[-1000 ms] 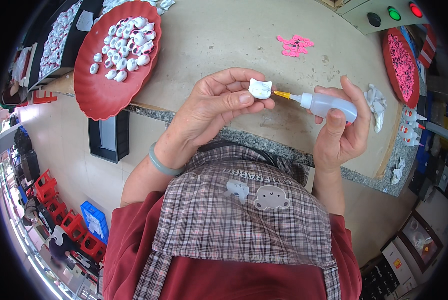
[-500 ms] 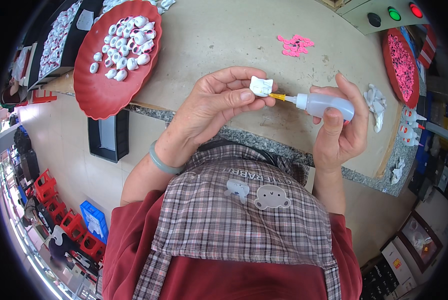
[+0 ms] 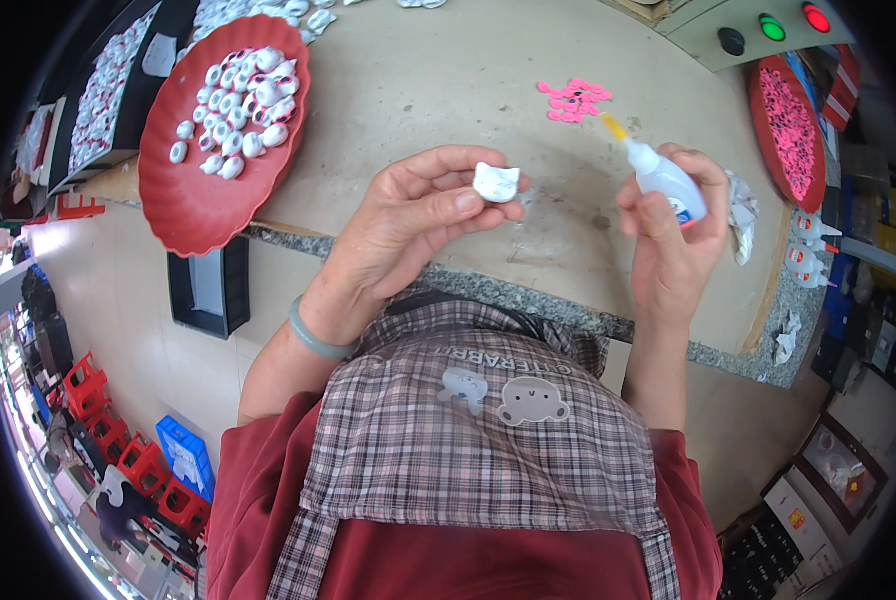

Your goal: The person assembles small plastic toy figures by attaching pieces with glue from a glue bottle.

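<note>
A small white cat-head piece (image 3: 496, 184) with two pointed ears is pinched between the thumb and fingers of my left hand (image 3: 408, 212), above the table. My right hand (image 3: 680, 225) is wrapped round a translucent glue bottle (image 3: 668, 185), tilted up to the left. Its yellow nozzle tip (image 3: 614, 127) points away from me and stands clear of the white piece. Beyond the nozzle, several small flat pink pieces (image 3: 575, 101) lie in a loose group on the table.
Many white pieces fill part of a red scalloped tray (image 3: 193, 215) at the left. Another red tray (image 3: 811, 195) with pink pieces stands at the right. Crumpled tissue (image 3: 743, 218) and spare glue bottles (image 3: 806, 262) lie nearer me. A button box (image 3: 743, 22) is at the back right.
The nozzle has come away from the white piece. My right hand has turned the bottle upward, nozzle now pointing away from me. My left hand still holds the piece, slightly farther left.
</note>
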Demonstrator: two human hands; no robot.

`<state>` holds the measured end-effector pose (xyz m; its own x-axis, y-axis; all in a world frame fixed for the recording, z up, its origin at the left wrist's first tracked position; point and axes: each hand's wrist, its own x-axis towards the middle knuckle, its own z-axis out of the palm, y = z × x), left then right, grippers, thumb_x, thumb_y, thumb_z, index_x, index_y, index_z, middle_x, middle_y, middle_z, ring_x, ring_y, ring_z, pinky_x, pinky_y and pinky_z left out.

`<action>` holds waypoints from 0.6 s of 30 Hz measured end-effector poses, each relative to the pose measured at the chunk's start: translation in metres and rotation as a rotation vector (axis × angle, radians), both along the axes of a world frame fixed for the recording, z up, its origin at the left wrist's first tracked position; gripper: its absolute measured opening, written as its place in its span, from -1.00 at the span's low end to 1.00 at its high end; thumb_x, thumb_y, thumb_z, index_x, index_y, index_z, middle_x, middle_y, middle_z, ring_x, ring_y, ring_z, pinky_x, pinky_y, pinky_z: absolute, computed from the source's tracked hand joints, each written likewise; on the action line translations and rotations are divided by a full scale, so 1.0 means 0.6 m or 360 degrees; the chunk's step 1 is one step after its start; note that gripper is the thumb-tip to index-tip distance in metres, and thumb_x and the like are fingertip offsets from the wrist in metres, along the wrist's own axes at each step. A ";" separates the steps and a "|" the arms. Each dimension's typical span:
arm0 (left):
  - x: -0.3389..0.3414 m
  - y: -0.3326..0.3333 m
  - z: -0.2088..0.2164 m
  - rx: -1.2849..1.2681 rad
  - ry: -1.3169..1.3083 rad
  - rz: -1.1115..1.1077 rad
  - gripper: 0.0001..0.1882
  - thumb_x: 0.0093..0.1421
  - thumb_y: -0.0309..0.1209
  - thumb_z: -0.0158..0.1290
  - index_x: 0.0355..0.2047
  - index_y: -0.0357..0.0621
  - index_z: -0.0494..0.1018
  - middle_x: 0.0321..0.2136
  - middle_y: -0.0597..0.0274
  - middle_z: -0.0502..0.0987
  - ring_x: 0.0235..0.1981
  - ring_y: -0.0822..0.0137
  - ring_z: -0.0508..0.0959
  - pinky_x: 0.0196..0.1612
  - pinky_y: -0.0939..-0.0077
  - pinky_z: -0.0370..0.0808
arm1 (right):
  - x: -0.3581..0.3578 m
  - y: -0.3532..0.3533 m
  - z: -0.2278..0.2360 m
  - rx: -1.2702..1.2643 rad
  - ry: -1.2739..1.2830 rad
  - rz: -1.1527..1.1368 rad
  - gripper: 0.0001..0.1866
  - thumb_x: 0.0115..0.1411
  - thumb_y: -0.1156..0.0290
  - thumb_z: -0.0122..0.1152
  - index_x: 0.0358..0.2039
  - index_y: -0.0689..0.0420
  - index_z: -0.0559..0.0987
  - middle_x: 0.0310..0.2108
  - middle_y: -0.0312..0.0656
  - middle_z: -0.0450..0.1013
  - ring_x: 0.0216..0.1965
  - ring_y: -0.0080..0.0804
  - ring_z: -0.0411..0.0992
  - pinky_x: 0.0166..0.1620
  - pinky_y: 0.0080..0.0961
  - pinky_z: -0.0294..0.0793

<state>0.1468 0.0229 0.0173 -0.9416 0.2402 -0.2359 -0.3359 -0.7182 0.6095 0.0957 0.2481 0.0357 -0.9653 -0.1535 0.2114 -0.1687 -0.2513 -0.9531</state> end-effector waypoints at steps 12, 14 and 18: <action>0.001 -0.015 -0.015 -0.0002 0.0033 0.0026 -0.65 0.15 -0.59 0.03 -0.02 -0.37 0.36 -0.10 -0.20 0.45 -0.16 0.20 0.57 -0.08 0.57 0.56 | -0.065 0.000 -0.024 0.0635 -0.0411 -0.0032 -0.82 0.06 0.54 0.27 -0.33 0.21 0.47 -0.38 -0.27 0.42 -0.39 -0.52 0.46 -0.37 -0.56 0.48; 0.002 -0.017 -0.017 -0.0002 0.0030 0.0029 -0.65 0.15 -0.58 0.03 -0.02 -0.37 0.36 -0.10 -0.20 0.45 -0.17 0.21 0.57 -0.08 0.58 0.56 | -0.075 -0.015 -0.022 0.1145 -0.0134 0.0002 -0.84 0.06 0.57 0.25 -0.32 0.18 0.49 -0.41 -0.30 0.40 -0.44 -0.55 0.46 -0.34 -0.61 0.43; 0.005 -0.018 -0.017 -0.0008 0.0018 0.0033 -0.65 0.15 -0.58 0.04 -0.03 -0.36 0.36 -0.10 -0.20 0.45 -0.17 0.21 0.57 -0.08 0.58 0.55 | -0.092 -0.032 -0.032 0.1382 0.0412 0.0020 -0.87 0.03 0.56 0.26 -0.37 0.24 0.53 -0.45 -0.28 0.42 -0.43 -0.52 0.46 -0.35 -0.58 0.42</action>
<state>0.1495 0.0121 0.0073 -0.9490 0.2192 -0.2265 -0.3140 -0.7221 0.6165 0.0407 0.2288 0.0163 -0.9009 -0.3703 0.2266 -0.4062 0.5350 -0.7408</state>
